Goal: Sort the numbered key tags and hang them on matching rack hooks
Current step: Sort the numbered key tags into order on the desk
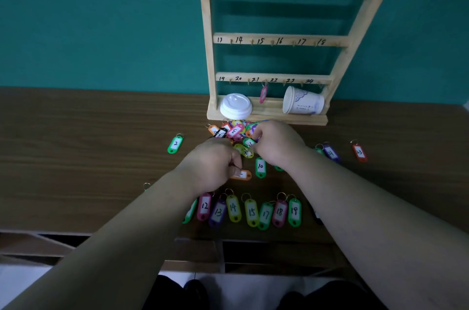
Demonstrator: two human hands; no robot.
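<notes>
A wooden rack (272, 40) with numbered hooks stands against the teal wall; one pink tag (264, 94) hangs near hook 21. A pile of coloured key tags (234, 129) lies in front of the rack. My left hand (213, 165) pinches the ring of an orange tag (242, 174). My right hand (276, 143) reaches into the pile, fingers curled at a yellow-green tag (243, 150). A green tag 10 (260, 167) lies between my hands. A row of tags 12 to 19 (250, 210) lies near the table's front edge.
A white cup lid (236, 106) and a tipped paper cup (302, 104) rest on the rack's base. Loose tags: green 2 (175, 144) at left, a purple tag (330, 152) and a red tag 23 (359, 152) at right. The wooden table (76, 157) ends near my body.
</notes>
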